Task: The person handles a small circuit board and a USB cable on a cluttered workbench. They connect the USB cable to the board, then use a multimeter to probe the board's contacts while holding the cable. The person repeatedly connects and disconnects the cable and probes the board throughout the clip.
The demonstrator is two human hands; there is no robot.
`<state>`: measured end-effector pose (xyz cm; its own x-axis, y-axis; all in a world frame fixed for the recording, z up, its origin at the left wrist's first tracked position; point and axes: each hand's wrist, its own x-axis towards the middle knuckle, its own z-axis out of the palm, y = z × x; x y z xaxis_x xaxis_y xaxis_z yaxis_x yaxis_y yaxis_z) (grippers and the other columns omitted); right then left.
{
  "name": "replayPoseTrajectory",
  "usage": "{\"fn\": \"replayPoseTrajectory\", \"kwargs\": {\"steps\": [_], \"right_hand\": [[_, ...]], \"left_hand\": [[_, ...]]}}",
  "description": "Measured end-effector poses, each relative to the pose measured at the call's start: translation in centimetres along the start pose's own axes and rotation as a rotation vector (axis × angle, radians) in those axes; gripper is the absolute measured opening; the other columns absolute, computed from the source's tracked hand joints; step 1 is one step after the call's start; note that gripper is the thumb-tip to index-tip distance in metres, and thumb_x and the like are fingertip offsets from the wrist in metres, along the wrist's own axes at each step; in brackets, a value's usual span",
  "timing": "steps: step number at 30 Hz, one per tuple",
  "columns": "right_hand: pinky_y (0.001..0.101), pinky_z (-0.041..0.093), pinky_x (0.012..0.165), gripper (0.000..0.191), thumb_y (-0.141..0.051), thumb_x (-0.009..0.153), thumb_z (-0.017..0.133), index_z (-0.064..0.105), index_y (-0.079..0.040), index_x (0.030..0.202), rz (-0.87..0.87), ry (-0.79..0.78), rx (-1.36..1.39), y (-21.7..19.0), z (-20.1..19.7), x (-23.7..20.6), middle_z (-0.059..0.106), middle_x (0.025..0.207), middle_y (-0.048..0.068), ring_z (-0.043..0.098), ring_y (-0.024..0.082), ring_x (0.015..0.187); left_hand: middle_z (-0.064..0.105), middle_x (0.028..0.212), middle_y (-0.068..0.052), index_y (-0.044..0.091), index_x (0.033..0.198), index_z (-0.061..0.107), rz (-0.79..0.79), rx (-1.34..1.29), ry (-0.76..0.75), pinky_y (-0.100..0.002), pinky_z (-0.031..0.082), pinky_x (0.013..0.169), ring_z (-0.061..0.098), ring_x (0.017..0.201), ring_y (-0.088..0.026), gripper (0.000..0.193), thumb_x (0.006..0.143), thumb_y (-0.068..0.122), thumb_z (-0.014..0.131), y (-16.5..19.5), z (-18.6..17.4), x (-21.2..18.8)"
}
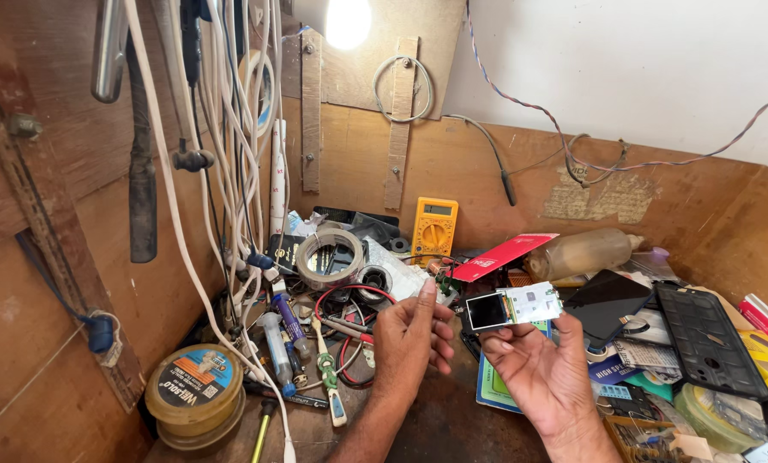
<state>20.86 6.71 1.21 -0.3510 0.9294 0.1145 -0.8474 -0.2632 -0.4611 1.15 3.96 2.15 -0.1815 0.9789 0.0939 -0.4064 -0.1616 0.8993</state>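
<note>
My right hand holds a small circuit board with a dark screen up over the wooden bench, pinched between thumb and fingers. My left hand is raised just left of it with the fingers loosely curled and apart, holding nothing I can see. Its fingertips are close to the board's left edge, and I cannot tell whether they touch it.
A yellow multimeter leans on the back wall. A tape roll, screwdrivers, glue tubes and a round tin lie left. A black phone, a dark phone cover and a plastic bottle lie right. White cables hang left.
</note>
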Motion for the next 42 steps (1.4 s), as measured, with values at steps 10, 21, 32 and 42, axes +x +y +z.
{"fn": "replayPoseTrajectory", "kwargs": {"steps": [10, 21, 32, 42], "right_hand": [[0.0352, 0.048, 0.072, 0.04, -0.031, 0.09, 0.071, 0.059, -0.001, 0.113, -0.147, 0.054, -0.431, 1.0, 0.5, 0.0, 0.068, 0.099, 0.007, 0.056, 0.018, 0.083], [0.024, 0.054, 0.074, 0.051, -0.007, 0.067, 0.089, 0.065, -0.001, 0.111, -0.34, -0.014, -1.491, 3.7, 3.1, -1.1, 0.063, 0.093, 0.002, 0.059, 0.009, 0.083], [0.024, 0.054, 0.073, 0.037, -0.001, 0.076, 0.084, 0.065, -0.002, 0.107, -0.422, -0.101, -1.402, 3.5, 2.2, -1.0, 0.064, 0.09, 0.003, 0.061, 0.008, 0.079], [0.0245, 0.051, 0.067, 0.025, -0.006, 0.086, 0.079, 0.065, -0.001, 0.106, -0.67, 0.362, -1.415, 2.5, 0.5, 0.0, 0.069, 0.086, 0.003, 0.06, 0.01, 0.074]], "left_hand": [[0.074, 0.085, -0.023, -0.006, 0.114, 0.06, -0.385, -0.067, -0.207, -0.038, 0.064, 0.057, 0.076, 0.069, -0.029, 0.068, 0.097, 0.06, 0.053, 0.4, -1.0, 0.0], [0.074, 0.102, -0.016, -0.003, 0.124, 0.062, -0.491, -0.295, -0.34, -0.04, 0.065, 0.072, 0.075, 0.082, -0.026, 0.054, 0.108, 0.046, 0.045, 0.0, -1.9, 0.7], [0.073, 0.096, -0.014, -0.005, 0.121, 0.061, -0.49, -0.31, -0.24, -0.036, 0.063, 0.068, 0.073, 0.079, -0.023, 0.044, 0.11, 0.032, 0.039, -1.7, -1.7, 0.9], [0.076, 0.096, -0.013, -0.004, 0.112, 0.067, -0.053, -0.155, -0.063, -0.032, 0.064, 0.067, 0.074, 0.077, -0.019, 0.02, 0.096, 0.007, 0.066, -1.7, -1.6, 0.9]]}}
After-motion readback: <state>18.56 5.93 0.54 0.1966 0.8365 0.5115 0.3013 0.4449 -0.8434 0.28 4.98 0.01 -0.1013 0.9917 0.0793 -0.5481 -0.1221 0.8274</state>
